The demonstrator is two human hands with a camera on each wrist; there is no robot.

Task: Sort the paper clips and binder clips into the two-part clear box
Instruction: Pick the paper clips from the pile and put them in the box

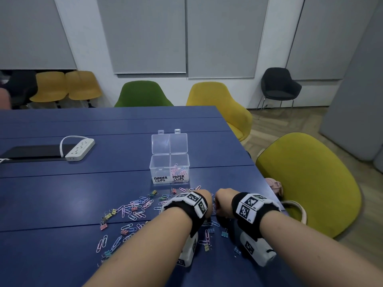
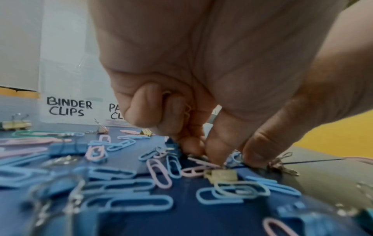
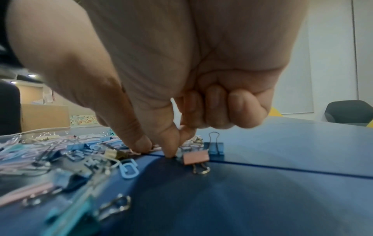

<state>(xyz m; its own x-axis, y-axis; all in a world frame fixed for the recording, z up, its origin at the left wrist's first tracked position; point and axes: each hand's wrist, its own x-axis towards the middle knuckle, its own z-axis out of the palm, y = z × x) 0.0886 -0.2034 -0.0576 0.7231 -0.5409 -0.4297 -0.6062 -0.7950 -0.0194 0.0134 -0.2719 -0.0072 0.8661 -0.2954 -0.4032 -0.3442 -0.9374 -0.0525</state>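
The clear two-part box [image 1: 169, 169] stands open on the blue table, labelled BINDER CLIPS on the left and PAPER CLIPS on the right. Only the right part holds several paper clips [image 1: 178, 168]. Pastel paper clips [image 1: 136, 206] and binder clips [image 1: 103, 226] lie scattered in front of it. My left hand [image 2: 234, 159] reaches down into the pile, thumb and forefinger pinching a blue paper clip [image 2: 235, 157]; its other fingers are curled. My right hand [image 3: 156, 150] pinches a pink paper clip [image 3: 155, 149] against the table, beside a pink binder clip [image 3: 195, 158].
A white power strip [image 1: 79, 149] and a dark flat device [image 1: 31, 152] lie at the far left. The table's right edge [image 1: 267, 183] runs close to my right hand. Green and yellow chairs [image 1: 306, 183] surround the table.
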